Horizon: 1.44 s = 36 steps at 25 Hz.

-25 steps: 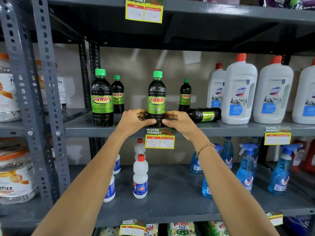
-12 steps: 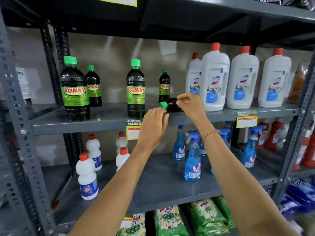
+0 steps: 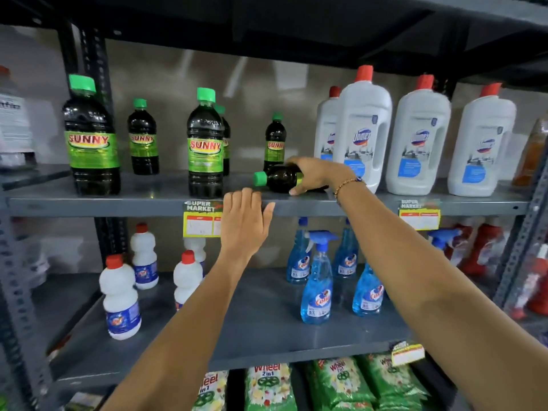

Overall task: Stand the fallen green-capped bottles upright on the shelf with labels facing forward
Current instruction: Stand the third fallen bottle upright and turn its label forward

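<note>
A small dark bottle with a green cap (image 3: 278,179) lies on its side on the grey shelf (image 3: 148,200), cap pointing left. My right hand (image 3: 317,175) is wrapped over its body from the right. My left hand (image 3: 244,223) hovers open at the shelf's front edge, just below and left of the cap, touching nothing I can see. Several green-capped SUNNY bottles stand upright with labels forward: a big one (image 3: 90,140) at the left, a small one (image 3: 143,140) behind it, another big one (image 3: 205,146) in the middle and a small one (image 3: 275,142) behind the fallen bottle.
White red-capped Domex jugs (image 3: 363,129) stand close to the right of the fallen bottle. Price tags (image 3: 201,221) hang on the shelf edge. The lower shelf holds blue spray bottles (image 3: 317,280) and white bottles (image 3: 120,298). Grey uprights frame both sides.
My right hand has closed over the lying bottle's body. My left hand has dropped from the cap to the shelf edge. The view has moved closer.
</note>
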Available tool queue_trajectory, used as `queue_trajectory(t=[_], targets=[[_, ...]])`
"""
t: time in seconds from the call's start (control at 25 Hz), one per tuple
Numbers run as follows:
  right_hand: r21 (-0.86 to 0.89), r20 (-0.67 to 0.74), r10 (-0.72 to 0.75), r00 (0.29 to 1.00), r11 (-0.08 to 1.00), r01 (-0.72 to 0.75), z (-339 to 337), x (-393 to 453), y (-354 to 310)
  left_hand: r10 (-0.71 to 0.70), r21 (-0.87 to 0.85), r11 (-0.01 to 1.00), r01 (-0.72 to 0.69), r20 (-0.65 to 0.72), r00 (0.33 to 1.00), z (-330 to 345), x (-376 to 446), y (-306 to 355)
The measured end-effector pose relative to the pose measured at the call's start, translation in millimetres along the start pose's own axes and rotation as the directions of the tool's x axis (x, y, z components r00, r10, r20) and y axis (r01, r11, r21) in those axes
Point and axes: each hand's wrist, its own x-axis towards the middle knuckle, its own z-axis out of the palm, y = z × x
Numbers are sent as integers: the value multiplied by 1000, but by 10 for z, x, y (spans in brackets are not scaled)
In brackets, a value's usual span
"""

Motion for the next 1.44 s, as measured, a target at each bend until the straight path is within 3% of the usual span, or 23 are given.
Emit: queue_trajectory(t=[0.24,0.44,0.56,0.88,1.08,1.28,1.44], targets=[[50,-227,-107,968,991,122,264,244,152,-25,26,999,27,-87,996,80,-8,24],[281,-363,-72,929,942,183,158,324,98,1,30,1000,3,-133,991,80,-16,20],[517,-406,6,914,826,225,108,283,52,20,18,1000,-17,-171,985,104,-30,2],[776,-401,210,892,595,210,295,246,-18,19,20,1000,-16,-171,985,118,-33,-5],[907,-175,143,974,409,103,496,266,88,3,-28,1000,-8,-176,984,88,-32,14],[877,-233,154,960,459,139,524,233,90,-9,-55,998,1,-143,990,68,-32,21],[923,-170,147,974,370,106,507,269,127,-8,-81,997,-4,-147,989,69,-30,6]])
